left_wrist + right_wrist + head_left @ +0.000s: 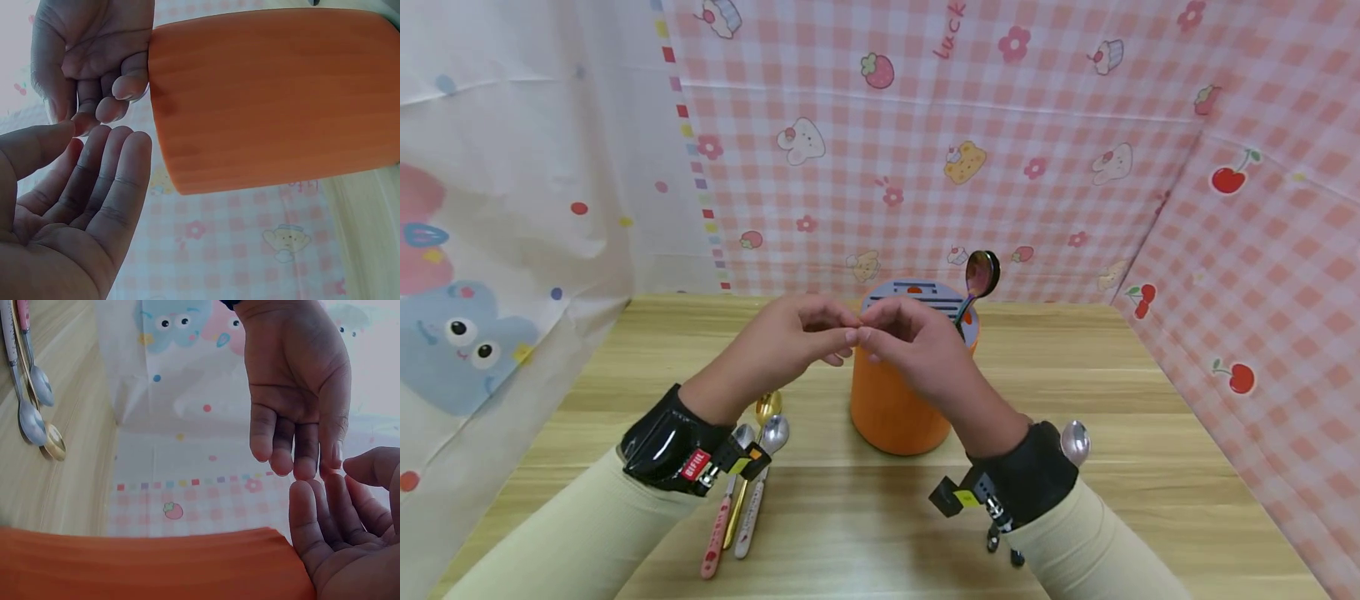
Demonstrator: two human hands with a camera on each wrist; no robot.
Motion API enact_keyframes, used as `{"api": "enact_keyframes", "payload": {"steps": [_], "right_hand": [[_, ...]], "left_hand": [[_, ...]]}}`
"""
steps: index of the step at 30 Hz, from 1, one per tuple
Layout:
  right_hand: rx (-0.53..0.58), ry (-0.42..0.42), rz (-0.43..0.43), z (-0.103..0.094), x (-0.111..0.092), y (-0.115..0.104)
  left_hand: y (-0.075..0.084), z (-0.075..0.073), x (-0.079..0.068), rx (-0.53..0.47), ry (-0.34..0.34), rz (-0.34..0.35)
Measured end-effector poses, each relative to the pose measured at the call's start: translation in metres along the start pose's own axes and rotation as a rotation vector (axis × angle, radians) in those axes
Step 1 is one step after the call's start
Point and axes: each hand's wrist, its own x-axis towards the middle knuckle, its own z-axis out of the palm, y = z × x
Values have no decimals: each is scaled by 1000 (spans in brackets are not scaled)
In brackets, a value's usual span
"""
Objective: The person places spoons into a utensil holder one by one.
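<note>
My left hand (pixel 790 333) and right hand (pixel 921 346) meet at their fingertips in front of an orange cylindrical holder (pixel 898 412). Thumb and index finger come together on each hand, the other fingers loosely bent. No object shows between them in either wrist view. The holder has a grey slotted top (pixel 880 293), partly hidden by the hands. A dark, shiny spoon (pixel 982 273) stands tilted in its right side, bowl up. In the right wrist view, the right hand (pixel 356 550) is close beside the holder's wall (pixel 144 565).
Left of the holder lie a pink-handled spoon (pixel 715 542), a gold spoon (pixel 767 405) and a white-handled spoon (pixel 749 521), partly under the left wrist. A silver spoon bowl (pixel 1075 442) and dark handle ends (pixel 1017 557) show around the right forearm. Patterned cloth (pixel 887 167) bounds the wooden table (pixel 1045 358).
</note>
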Motion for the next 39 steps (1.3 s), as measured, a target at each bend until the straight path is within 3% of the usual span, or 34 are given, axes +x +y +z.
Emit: {"api": "enact_keyframes", "payload": {"steps": [14, 29, 39], "right_hand": [[-76, -96, 22, 31, -7, 8], [-146, -124, 152, 71, -7, 62], [-89, -164, 206, 102, -10, 96]], "left_hand": [[-23, -9, -31, 45, 35, -98], [-82, -2, -59, 99, 93, -235], [-120, -3, -79, 117, 144, -265]]}}
